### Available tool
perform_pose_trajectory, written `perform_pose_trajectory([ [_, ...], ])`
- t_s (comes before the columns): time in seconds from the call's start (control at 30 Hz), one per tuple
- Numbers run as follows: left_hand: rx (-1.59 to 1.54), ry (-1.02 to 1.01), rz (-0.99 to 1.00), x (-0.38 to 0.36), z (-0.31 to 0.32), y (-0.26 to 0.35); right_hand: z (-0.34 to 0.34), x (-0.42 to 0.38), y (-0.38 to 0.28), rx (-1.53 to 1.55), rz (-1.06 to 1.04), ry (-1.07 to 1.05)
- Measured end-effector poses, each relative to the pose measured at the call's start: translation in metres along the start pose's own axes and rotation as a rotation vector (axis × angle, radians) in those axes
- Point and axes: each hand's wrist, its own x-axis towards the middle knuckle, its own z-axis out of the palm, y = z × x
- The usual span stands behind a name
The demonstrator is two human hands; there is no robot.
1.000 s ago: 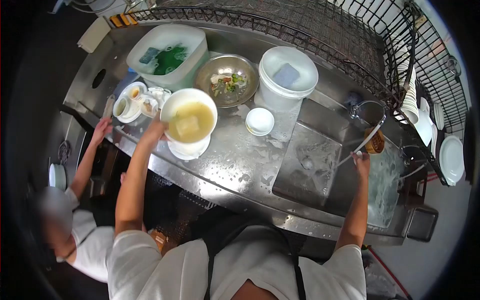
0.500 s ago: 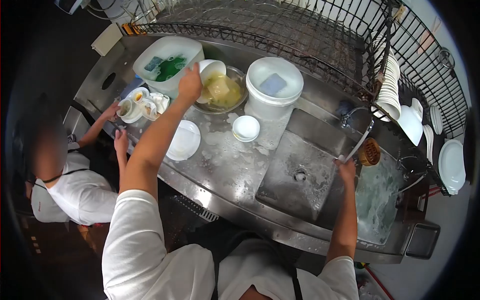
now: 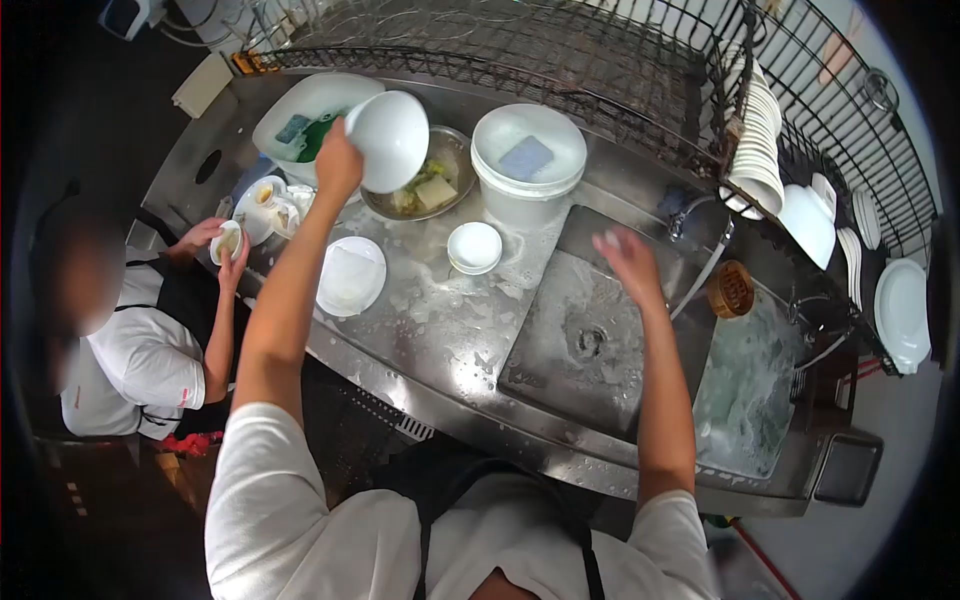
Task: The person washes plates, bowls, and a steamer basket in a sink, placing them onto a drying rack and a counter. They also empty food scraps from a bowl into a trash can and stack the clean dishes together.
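Note:
My left hand (image 3: 339, 160) grips the rim of a large white bowl (image 3: 390, 142), which is tilted beside and partly over a metal basin (image 3: 464, 160) with food scraps and yellowish pieces in it. Above the left sink basin (image 3: 570, 330), my right hand (image 3: 628, 262) is open with fingers spread and nothing in it. A hose (image 3: 703, 270) hangs from the faucet just right of that hand. Small white bowls (image 3: 474, 247) are stacked on the steel counter, and a white plate (image 3: 351, 276) lies to their left.
A white bucket (image 3: 529, 190) holds suds and a sponge. A tub (image 3: 270, 120) with green liquid stands at back left. Beside it, a co-worker (image 3: 150, 350) holds a small bowl (image 3: 228, 243). A wire rack (image 3: 590, 75) spans the back; a brown strainer (image 3: 731, 290) sits between the basins.
The white bowl has been lifted and turned by my left hand. My right hand has let go of the hose and moved left. The co-worker has raised a small bowl.

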Motion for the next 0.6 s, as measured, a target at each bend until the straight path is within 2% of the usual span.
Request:
perform_pose_trajectory([
  [0.07,-0.634,-0.357,-0.714,-0.026,-0.061,0.033,0.014,0.023,-0.057,0.150,-0.172,0.257],
  [0.13,-0.971,-0.393,-0.959,-0.066,-0.082,0.040,0.013,0.025,-0.119,0.403,-0.143,0.234],
  [0.2,-1.076,-0.375,-0.984,-0.115,-0.092,0.045,0.022,0.015,-0.134,0.236,-0.184,0.228],
  [0.23,-1.147,-0.356,-1.061,-0.144,-0.086,0.044,0.032,0.010,-0.136,0.153,-0.202,0.212],
  [0.27,-1.080,-0.457,-1.159,-0.162,-0.087,0.050,0.052,0.000,-0.125,0.117,-0.243,0.175],
  [0.3,-1.041,-0.468,-1.149,-0.184,-0.086,0.064,0.076,-0.016,-0.115,0.239,-0.147,0.007],
  [0.33,-1.021,-0.440,-1.232,-0.202,-0.083,0.086,0.100,-0.034,-0.103,0.356,-0.049,-0.166],
  [0.37,-1.043,-0.402,-1.230,-0.207,-0.097,0.122,0.125,-0.053,-0.088,0.572,0.019,-0.272],
  [0.4,-1.029,-0.593,-1.175,-0.222,-0.087,0.134,0.123,-0.069,-0.093,0.478,0.077,-0.462],
  [0.43,-1.021,-0.635,-1.147,-0.232,-0.085,0.157,0.135,-0.089,-0.081,0.551,0.004,-0.298],
  [0.47,-1.059,-0.614,-0.878,-0.240,-0.088,0.175,0.140,-0.090,-0.048,0.810,0.239,-0.219],
  [0.5,-1.265,-0.703,-0.996,-0.225,-0.113,0.201,0.136,-0.090,-0.012,0.938,0.292,-0.190],
  [0.57,-1.348,-0.977,-0.884,-0.242,-0.096,0.183,0.113,-0.107,0.042,1.034,0.414,-0.079],
  [0.6,-1.005,-0.925,-0.715,-0.241,-0.097,0.166,0.098,-0.116,0.063,0.983,0.452,-0.038],
])
